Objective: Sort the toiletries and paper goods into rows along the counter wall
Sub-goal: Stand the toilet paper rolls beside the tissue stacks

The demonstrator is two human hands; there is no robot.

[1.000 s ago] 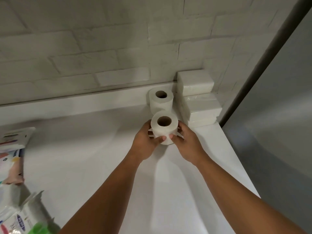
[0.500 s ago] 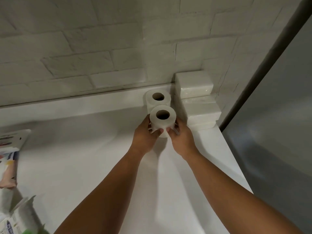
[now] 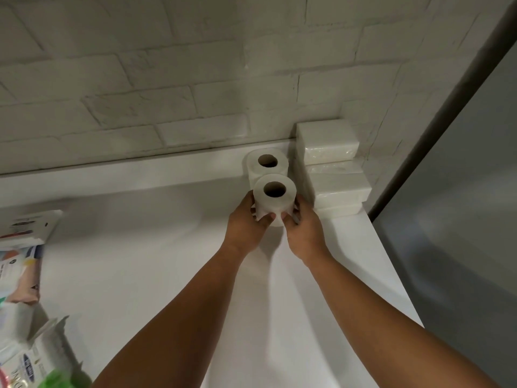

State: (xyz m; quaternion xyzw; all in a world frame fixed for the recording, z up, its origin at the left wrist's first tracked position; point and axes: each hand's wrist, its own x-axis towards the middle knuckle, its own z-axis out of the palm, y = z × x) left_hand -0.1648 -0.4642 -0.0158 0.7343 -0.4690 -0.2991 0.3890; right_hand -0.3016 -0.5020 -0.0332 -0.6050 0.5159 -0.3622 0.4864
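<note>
A white toilet roll [image 3: 272, 201] stands upright on the white counter [image 3: 156, 261], held between both hands. My left hand [image 3: 247, 228] grips its left side and my right hand [image 3: 305, 232] grips its right side, fingertips meeting at the front. Directly behind it, against the wall ledge, a second toilet roll [image 3: 267, 166] stands upright; the two rolls touch or nearly touch. To their right, white wrapped tissue packs [image 3: 333, 175] are stacked in the corner.
Several wipe and tissue packets [image 3: 19, 278] lie in a pile at the counter's left edge. A white brick wall [image 3: 167, 79] runs behind the ledge. A grey panel [image 3: 461, 191] borders the counter on the right.
Both hands have pushed the held roll away from me, toward the wall, until it sits right in front of the back roll.
</note>
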